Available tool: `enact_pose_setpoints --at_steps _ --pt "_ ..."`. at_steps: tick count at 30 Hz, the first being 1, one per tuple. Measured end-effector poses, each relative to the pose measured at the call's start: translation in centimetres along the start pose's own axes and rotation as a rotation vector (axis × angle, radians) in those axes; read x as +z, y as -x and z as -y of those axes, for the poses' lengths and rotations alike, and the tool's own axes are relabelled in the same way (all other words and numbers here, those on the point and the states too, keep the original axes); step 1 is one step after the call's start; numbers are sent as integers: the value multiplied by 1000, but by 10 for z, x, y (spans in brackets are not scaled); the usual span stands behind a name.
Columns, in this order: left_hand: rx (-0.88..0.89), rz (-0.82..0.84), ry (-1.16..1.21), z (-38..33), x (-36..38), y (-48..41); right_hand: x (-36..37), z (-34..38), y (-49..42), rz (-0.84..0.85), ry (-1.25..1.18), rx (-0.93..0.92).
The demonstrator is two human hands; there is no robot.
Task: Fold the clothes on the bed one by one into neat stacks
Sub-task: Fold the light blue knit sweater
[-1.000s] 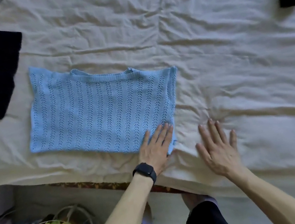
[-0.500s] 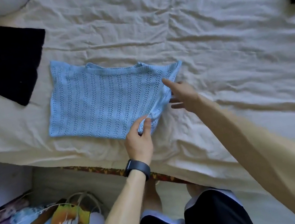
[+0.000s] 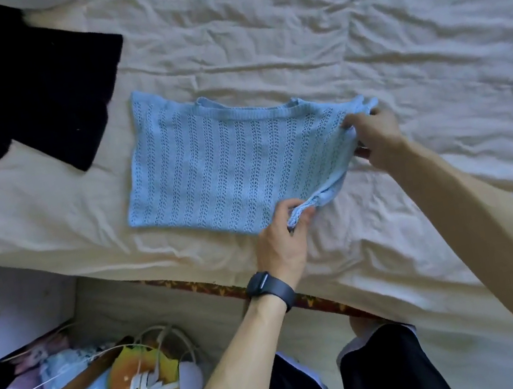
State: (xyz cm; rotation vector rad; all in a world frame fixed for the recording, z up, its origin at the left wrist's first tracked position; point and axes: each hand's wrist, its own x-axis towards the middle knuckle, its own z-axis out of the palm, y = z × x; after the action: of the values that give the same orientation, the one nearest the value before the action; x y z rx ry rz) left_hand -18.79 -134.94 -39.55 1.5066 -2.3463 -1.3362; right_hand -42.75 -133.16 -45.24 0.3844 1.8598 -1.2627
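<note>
Soft daylight, wide-angle bending (edges blurred)

Left hand [image 3: 285,240], nearer, pinches the blue knit top [image 3: 227,172]; right hand [image 3: 375,135] reaches farther, gripping its right edge.

Light-blue openwork knit top [image 3: 227,172]: folded to a rough rectangle, flat on the crumpled cream bedsheet [image 3: 355,22] nr the bed's front edge, ribbed neckline on far side. Its R edge is lifted & bunched: near corner pinched by left hand [image 3: 282,241], far corner by right hand [image 3: 375,135]. Black fabric garment [image 3: 24,91]: spread flat, further back & to the L, apart from the blue top.
</note>
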Motion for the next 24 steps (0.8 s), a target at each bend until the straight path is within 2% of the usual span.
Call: enact_pose_setpoints --at_steps 5,9,12,14,17,19,22,24 --pt "-159 -248 140 50 -76 -24 98 22 29 -52 -68 -159" --pt "-326 -324 171 120 -141 -66 221 33 44 -36 206 -282" --pt "-426 -306 146 169 -178 -95 313 32 42 -8 479 -292" --pt "-472 -235 110 195 -194 -112 357 31 35 -8 613 -266" --pt "-535 -66 39 220 -204 -128 398 27 25 -32 793 -252" --pt "-578 -10 18 228 -206 -130 413 24 25 -42 904 -273" --pt "-607 9 20 232 -209 -129 429 20 32 -13 974 -324" --pt "-607 25 9 233 -212 -131 438 19 38 13 924 -356"
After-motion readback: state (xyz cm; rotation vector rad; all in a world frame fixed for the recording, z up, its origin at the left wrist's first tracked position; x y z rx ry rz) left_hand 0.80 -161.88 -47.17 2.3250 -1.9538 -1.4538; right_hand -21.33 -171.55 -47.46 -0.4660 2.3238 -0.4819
